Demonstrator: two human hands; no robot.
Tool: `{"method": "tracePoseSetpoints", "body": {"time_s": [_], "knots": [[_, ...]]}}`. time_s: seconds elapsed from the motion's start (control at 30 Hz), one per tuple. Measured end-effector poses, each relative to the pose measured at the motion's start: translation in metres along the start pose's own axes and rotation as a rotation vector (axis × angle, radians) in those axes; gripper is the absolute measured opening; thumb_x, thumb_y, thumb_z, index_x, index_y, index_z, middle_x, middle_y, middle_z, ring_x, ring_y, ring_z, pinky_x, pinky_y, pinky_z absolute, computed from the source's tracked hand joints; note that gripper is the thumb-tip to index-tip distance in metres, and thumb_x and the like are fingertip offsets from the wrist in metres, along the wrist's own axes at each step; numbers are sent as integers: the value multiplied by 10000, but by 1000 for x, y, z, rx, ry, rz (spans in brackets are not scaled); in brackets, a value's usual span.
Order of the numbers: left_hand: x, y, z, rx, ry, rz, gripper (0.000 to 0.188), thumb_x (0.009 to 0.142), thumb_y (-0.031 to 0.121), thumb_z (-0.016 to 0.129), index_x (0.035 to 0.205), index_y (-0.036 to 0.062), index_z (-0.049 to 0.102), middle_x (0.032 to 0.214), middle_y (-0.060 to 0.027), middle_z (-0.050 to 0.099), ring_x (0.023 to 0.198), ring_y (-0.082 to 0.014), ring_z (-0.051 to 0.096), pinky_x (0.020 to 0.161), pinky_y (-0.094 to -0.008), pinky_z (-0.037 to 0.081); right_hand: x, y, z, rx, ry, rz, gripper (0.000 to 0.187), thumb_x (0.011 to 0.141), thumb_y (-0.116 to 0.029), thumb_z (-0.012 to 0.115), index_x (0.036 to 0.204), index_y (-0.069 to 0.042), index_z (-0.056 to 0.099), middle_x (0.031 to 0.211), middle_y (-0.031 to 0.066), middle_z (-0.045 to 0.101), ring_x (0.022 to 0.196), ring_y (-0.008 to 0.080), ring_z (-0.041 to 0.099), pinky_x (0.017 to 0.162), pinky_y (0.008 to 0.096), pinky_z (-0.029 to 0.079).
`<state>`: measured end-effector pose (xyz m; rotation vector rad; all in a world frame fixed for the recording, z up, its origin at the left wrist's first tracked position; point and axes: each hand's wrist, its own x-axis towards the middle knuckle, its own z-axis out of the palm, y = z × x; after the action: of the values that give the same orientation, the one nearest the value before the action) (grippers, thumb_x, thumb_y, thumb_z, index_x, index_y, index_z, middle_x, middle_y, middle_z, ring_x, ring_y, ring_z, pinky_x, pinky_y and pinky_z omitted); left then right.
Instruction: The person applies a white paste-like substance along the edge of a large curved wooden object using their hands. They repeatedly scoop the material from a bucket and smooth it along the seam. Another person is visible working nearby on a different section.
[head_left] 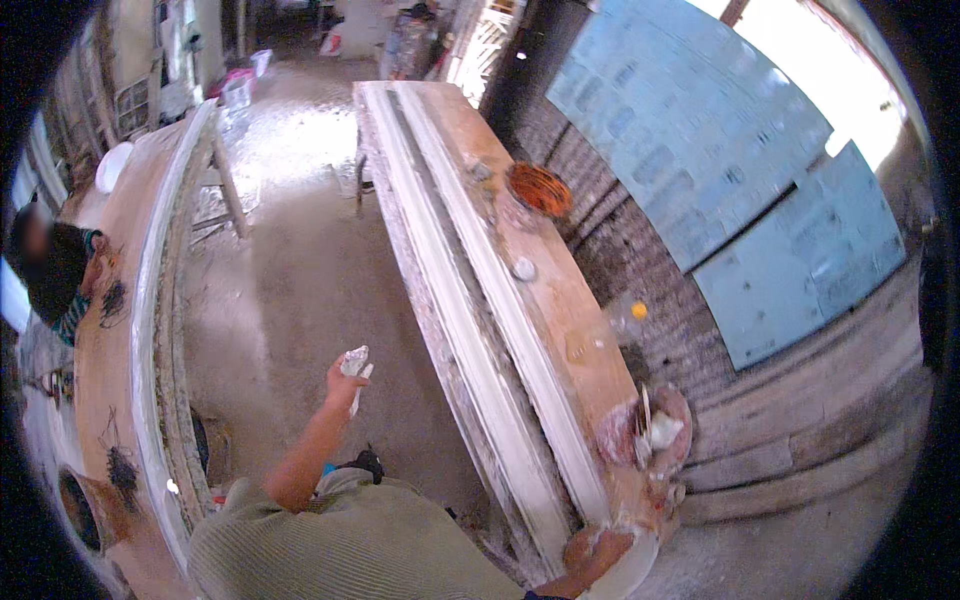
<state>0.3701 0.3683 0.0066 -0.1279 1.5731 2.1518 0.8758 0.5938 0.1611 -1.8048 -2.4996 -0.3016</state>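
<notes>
L hand [348, 378] gripping putty lump [355, 361] over open floor [300, 290]; R hand [600, 553] grip unclear at bench [560, 300] edge.

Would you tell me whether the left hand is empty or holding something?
Holding something: the left hand is raised and closed around a white lump beside the long bench.

A white, plaster-caked scraper [355, 366] (blade up) sits gripped over the floor.

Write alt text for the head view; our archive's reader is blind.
A person's left hand holds a white plaster-caked tool above the floor, while the right hand rests in a white round bowl at the near end of a long wooden bench bearing a long white plaster moulding.
</notes>
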Motion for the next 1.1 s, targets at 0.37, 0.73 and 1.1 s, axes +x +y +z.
{"method": "tracePoseSetpoints", "body": {"time_s": [0.37, 0.73, 1.1], "knots": [[117, 60, 20, -117, -6, -59, 496, 739, -91, 690, 1205, 7, 550, 1137, -95, 650, 1066, -211, 616, 944, -318, 466, 18, -34, 26, 97, 177, 351, 435, 816, -226, 650, 1109, 88, 581, 1100, 292, 597, 1075, 418, 553, 933, 482, 438], [185, 118, 46, 31, 53, 43, 498, 721, -106, 675, 1191, 24, 575, 1136, -81, 654, 1023, -193, 629, 920, -302, 478, 255, -200, 29, 840, 115, 157, 321, 835, -123, 680, 1115, 21, 618, 1087, 153, 644, 1028, 264, 607, 913, 374, 465], [243, 181, 82, 56, -59, 60, 502, 718, -36, 746, 1189, 45, 593, 1100, -44, 662, 966, -142, 619, 841, -290, 476, 282, -582, -8, 1453, -800, -647, 228, 861, -79, 643, 1081, -18, 647, 994, 67, 680, 916, 145, 623, 832, 290, 494]]}}
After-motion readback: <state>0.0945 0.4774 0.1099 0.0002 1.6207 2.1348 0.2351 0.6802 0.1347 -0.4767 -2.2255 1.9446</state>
